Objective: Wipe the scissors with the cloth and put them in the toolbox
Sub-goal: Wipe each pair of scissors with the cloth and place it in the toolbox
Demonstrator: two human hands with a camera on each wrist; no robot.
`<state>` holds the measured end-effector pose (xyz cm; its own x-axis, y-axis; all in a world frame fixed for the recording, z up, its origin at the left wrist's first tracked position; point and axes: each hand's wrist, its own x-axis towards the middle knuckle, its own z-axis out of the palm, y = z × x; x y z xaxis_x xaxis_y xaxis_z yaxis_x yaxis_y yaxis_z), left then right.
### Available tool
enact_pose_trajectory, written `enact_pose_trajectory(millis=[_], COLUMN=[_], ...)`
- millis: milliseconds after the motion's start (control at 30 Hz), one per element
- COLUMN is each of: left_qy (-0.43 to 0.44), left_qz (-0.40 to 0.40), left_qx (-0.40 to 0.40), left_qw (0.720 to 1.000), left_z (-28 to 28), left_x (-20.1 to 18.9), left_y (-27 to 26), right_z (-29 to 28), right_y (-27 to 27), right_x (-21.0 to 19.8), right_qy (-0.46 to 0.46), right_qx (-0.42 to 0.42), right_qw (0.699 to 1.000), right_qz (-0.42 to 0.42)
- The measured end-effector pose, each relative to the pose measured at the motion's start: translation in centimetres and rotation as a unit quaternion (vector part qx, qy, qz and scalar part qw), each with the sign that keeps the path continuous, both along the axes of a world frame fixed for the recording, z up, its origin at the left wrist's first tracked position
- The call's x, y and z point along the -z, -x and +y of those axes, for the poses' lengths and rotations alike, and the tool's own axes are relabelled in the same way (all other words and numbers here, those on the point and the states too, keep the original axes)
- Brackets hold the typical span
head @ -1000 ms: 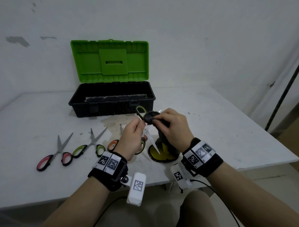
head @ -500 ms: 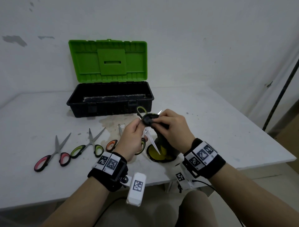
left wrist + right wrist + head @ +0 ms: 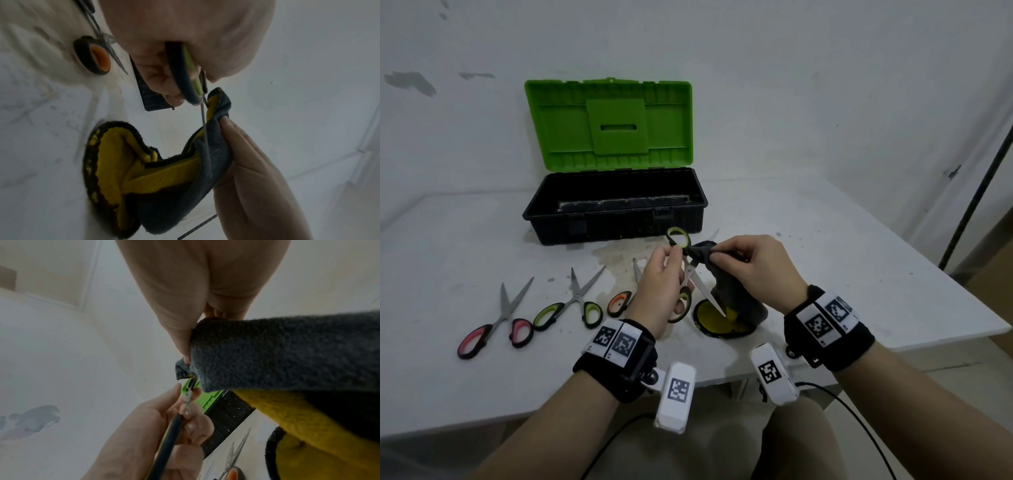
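Note:
My left hand grips a pair of green-handled scissors above the table, its blades spread; one blade points down toward the table. My right hand pinches a grey and yellow cloth against the scissors just below the upper handle loop. The cloth's lower end rests on the table. In the left wrist view the left hand wraps the scissors' handle, and a blade runs into the cloth. The right wrist view has the cloth folded over the scissors. The black toolbox stands open behind, green lid up.
Three more pairs lie on the white table left of my hands: pink-handled scissors, green-handled scissors and orange-handled scissors. A stain marks the table in front of the toolbox. A dark pole leans at the right.
My right hand has shifted the cloth slightly along the scissors near the upper handle. The left hand keeps the same hold.

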<state>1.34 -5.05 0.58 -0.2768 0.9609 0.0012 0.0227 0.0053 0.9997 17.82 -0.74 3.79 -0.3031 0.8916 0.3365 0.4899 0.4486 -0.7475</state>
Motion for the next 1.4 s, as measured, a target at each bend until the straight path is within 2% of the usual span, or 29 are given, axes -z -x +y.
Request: enact_pose_trajectory(millis=[200, 367, 467, 567, 667, 867, 1100, 1400], left_qy=[-0.019, -0.021, 0.015, 0.001, -0.003, 0.008, 0.019, 0.020], left_qz=[0.012, 0.008, -0.002, 0.026, 0.021, 0.070, 0.101, 0.079], left_qx=[0.017, 0.036, 0.024, 0.026, 0.051, 0.044, 0.026, 0.005], left_qw=[1.000, 0.999, 1.000, 0.999, 0.998, 0.997, 0.994, 0.997], left_z=[0.1, 0.0, 0.4, 0.5, 0.6, 1.3, 1.3, 1.5], left_x=[0.3, 0.3, 0.2, -0.4, -0.9, -0.2, 1.4, 1.4], left_y=[-0.1, -0.1, 0.4, 0.9, 0.7, 0.6, 1.1, 0.9], right_z=[-0.4, -0.9, -0.7, -0.7, -0.8, -0.7, 0.2, 0.6], right_y=[0.9, 1.6, 1.4, 1.2, 1.3, 1.2, 0.0, -0.5], right_x=[0.1, 0.1, 0.3, 0.4, 0.4, 0.3, 0.6, 0.7], right_qy=[0.073, 0.152, 0.157, 0.173, 0.172, 0.168, 0.187, 0.195], right_qx=[-0.034, -0.011, 0.000, -0.011, -0.026, -0.041, -0.010, 0.000], right_qw=[0.996, 0.979, 0.979, 0.975, 0.976, 0.976, 0.973, 0.970], right_qz=[0.043, 0.137, 0.128, 0.136, 0.134, 0.130, 0.137, 0.143])
